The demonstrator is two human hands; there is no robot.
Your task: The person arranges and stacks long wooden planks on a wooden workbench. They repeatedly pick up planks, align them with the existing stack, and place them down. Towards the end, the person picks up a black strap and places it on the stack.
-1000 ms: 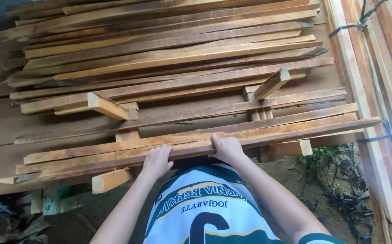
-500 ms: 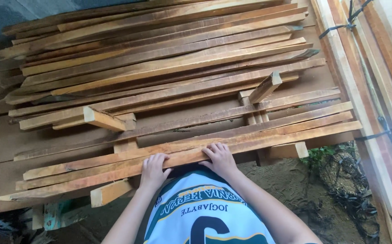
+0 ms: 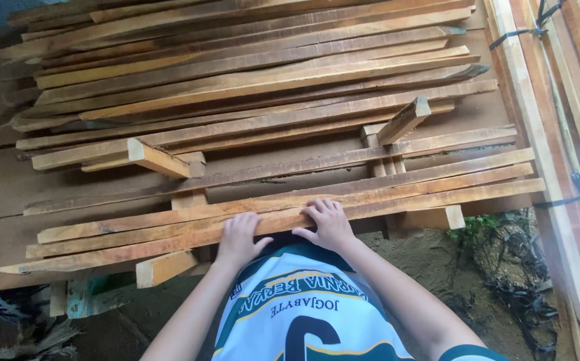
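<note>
Left hand: flat, fingers spread, pressing the nearest slat, lower centre.
Right hand: flat on same slat, gripping nothing.
Stack: piled across upper frame.
Progress: front slat aligned; none lifted.

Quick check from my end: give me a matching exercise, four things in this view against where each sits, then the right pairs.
Things:
1. left hand
2. right hand
3. short wood block
4. black strap

Places:
A. tilted up on the stack, right of centre
B. around the pale planks at the far right
C. flat on the nearest long strip, nearer the viewer's left
D. flat on the same strip, right of the other hand

Pairs: 1-C, 2-D, 3-A, 4-B
</note>
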